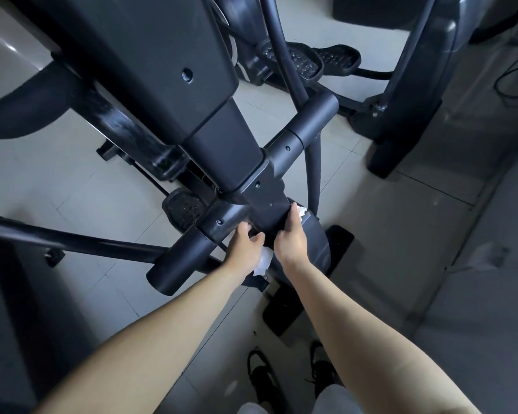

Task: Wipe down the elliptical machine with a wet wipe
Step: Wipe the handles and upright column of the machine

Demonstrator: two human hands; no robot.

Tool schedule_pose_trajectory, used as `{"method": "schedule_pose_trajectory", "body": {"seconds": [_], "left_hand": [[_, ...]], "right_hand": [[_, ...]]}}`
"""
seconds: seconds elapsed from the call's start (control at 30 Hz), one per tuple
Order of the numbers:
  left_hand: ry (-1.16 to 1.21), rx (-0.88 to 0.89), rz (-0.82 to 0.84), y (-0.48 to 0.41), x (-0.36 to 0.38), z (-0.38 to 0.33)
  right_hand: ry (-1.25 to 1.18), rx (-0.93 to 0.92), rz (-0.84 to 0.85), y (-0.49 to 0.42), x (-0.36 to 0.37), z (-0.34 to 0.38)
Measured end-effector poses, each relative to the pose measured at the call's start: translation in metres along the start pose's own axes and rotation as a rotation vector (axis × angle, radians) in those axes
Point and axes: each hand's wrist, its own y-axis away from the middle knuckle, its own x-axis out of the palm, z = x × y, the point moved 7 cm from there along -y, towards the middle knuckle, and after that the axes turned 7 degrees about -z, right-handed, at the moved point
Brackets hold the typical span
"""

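The light is dim and cool, brightest at the upper left, where a pale silvery panel (3, 43) glows and smears with blur. A glossy black metal tube (102, 115) carries streaky highlights, while the matt black plastic column (162, 70) stays flat and almost without detail. The pale grey tiled floor (371, 228) holds soft-edged shadows. The crumpled white wet wipe (263, 261) is washed out. Wide-angle distortion bows straight lines near the edges, and the bare forearms (362, 339) at the bottom look soft and stretched.
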Motion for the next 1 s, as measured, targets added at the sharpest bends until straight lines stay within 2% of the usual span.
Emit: {"method": "schedule_pose_trajectory", "body": {"seconds": [0.1, 0.23, 0.3, 0.37, 0.4, 0.53, 0.67, 0.77, 0.8, 0.87, 1.0], "left_hand": [[-0.025, -0.014, 0.045, -0.003, -0.001, 0.004], [-0.062, 0.005, 0.078, -0.009, -0.005, 0.01], [-0.088, 0.011, 0.084, -0.012, -0.005, 0.014], [0.006, -0.037, 0.188, -0.01, -0.003, 0.019], [0.092, -0.033, 0.244, -0.007, -0.001, 0.017], [0.131, 0.056, 0.237, 0.002, -0.006, 0.014], [0.042, 0.128, 0.239, 0.003, -0.006, 0.024], [0.043, 0.124, 0.214, -0.002, -0.007, 0.026], [0.086, 0.118, 0.226, -0.002, -0.006, 0.026], [0.32, -0.051, 0.271, -0.009, 0.001, 0.041], [0.416, -0.123, 0.205, -0.005, 0.002, 0.051]], "right_hand": [[0.0, -0.016, -0.017, 0.012, 0.007, -0.001], [-0.142, 0.074, -0.019, 0.035, 0.02, -0.009], [-0.212, 0.057, -0.027, 0.038, 0.023, -0.008], [-0.248, 0.01, -0.056, 0.038, 0.025, -0.004], [-0.266, -0.022, -0.081, 0.037, 0.026, -0.003], [-0.344, -0.047, -0.25, 0.042, 0.025, -0.014], [-0.326, 0.023, -0.388, 0.047, 0.021, -0.03], [-0.414, 0.022, -0.512, 0.044, 0.013, -0.024], [-0.382, -0.006, -0.54, 0.045, 0.01, -0.02], [-0.343, -0.106, -0.544, 0.047, 0.011, -0.001], [-0.207, -0.28, -0.488, 0.051, 0.028, 0.013]]}}
